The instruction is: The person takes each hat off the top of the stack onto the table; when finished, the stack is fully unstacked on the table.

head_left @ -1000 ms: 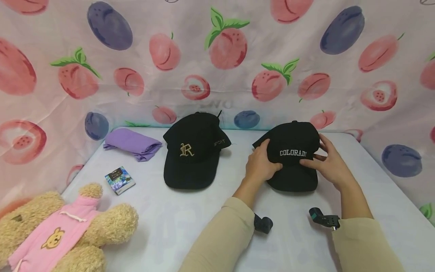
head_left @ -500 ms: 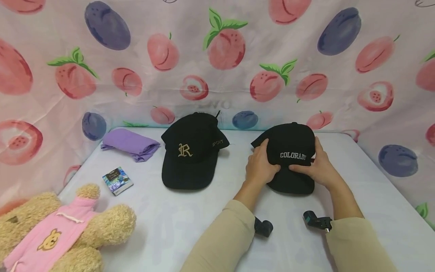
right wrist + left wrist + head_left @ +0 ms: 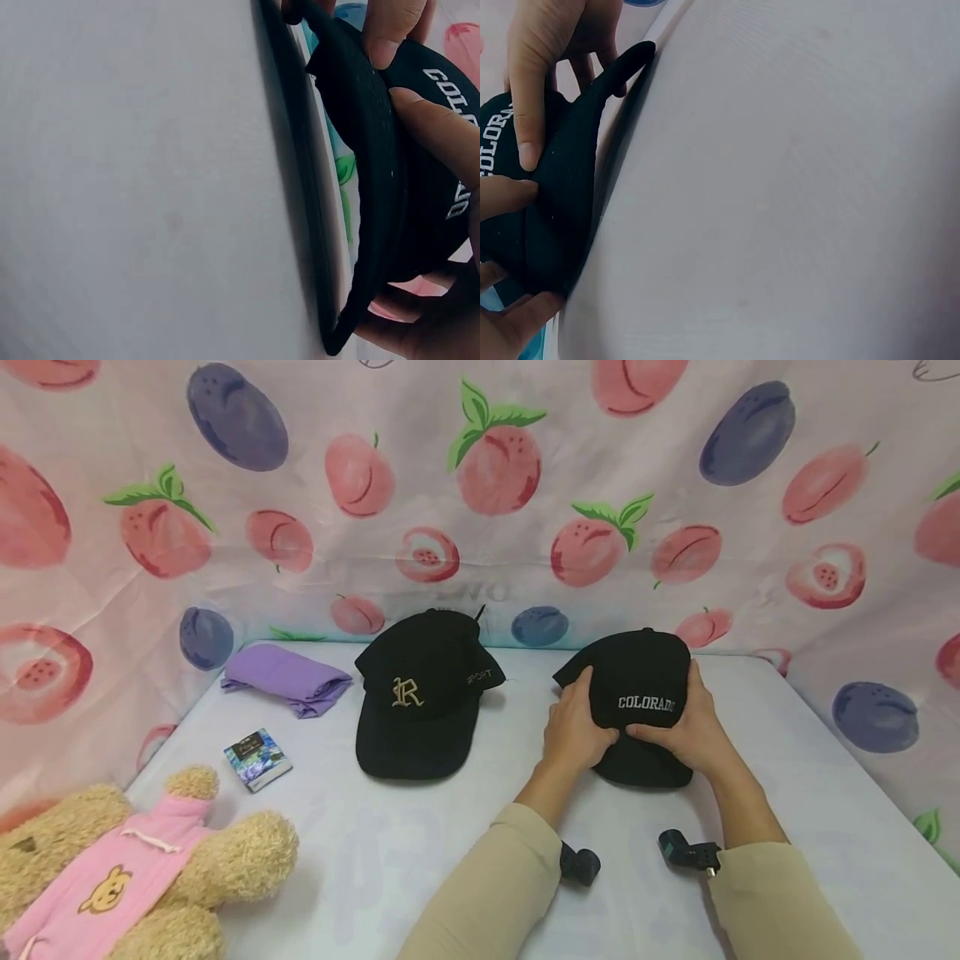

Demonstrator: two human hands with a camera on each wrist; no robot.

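A black baseball cap point(image 3: 641, 664) with white "COLORADO" lettering stands at the right of the table, brim toward me. My left hand point(image 3: 573, 727) grips its left side, the thumb lying where the brim point(image 3: 566, 202) meets the crown. On the other side, my right hand point(image 3: 693, 727) holds the cap with fingers along the crown and thumb across the front. In both wrist views the two thumb tips nearly meet above the brim. Some fingers are hidden behind the cap. A dark shadow strip lies beneath the brim's edge point(image 3: 375, 187).
Left of the held cap stands another black cap point(image 3: 423, 727) with a gold "R". Farther left lie a folded purple cloth point(image 3: 285, 677) and a small floral box point(image 3: 257, 760). A teddy bear in a pink top point(image 3: 142, 860) fills the near left corner. Fruit-print fabric point(image 3: 495, 552) hangs behind.
My right hand has moved left from the cap's right edge, closing its fingers against the crown, and its thumb has slid toward the left thumb. My left hand stays in place.
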